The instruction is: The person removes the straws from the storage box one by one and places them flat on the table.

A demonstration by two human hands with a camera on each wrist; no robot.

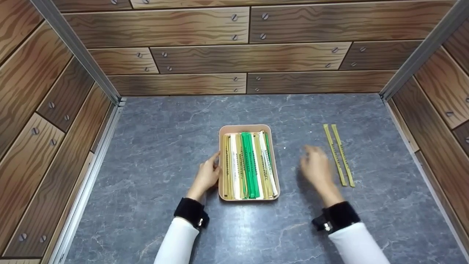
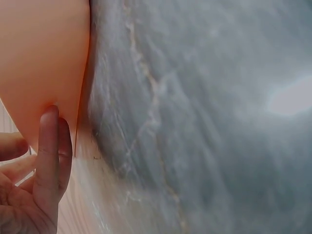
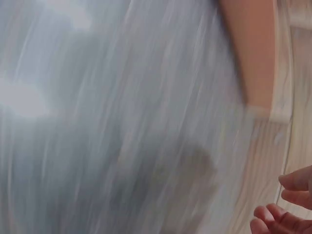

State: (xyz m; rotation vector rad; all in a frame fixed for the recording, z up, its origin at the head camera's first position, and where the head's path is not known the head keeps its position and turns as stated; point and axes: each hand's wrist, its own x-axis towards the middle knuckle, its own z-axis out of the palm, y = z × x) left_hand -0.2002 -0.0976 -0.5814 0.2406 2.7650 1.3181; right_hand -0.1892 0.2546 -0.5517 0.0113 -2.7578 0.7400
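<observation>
A shallow pinkish-beige tray (image 1: 246, 129) stands mid-table, filled with long, thin wrapped sticks (image 1: 251, 165) in green, white and gold, lying lengthwise side by side. My left hand (image 1: 207, 174) is at its left side. In the left wrist view, straight fingers (image 2: 48, 151) touch the tray's outer wall (image 2: 44, 58). Between the tray and two loose gold wrapped sticks (image 1: 339, 156) on the right, my right hand (image 1: 317, 167) hovers with loosely bent fingers. In the right wrist view nothing shows between the right hand's fingers (image 3: 287, 219); that view is blurred.
The grey marbled tabletop (image 1: 165, 128) is bounded by wood-print panels (image 1: 249, 58) at the back and both sides. A metal rail (image 1: 91, 165) runs along the left edge. Black bands (image 1: 190, 212) circle both wrists, below white sleeves.
</observation>
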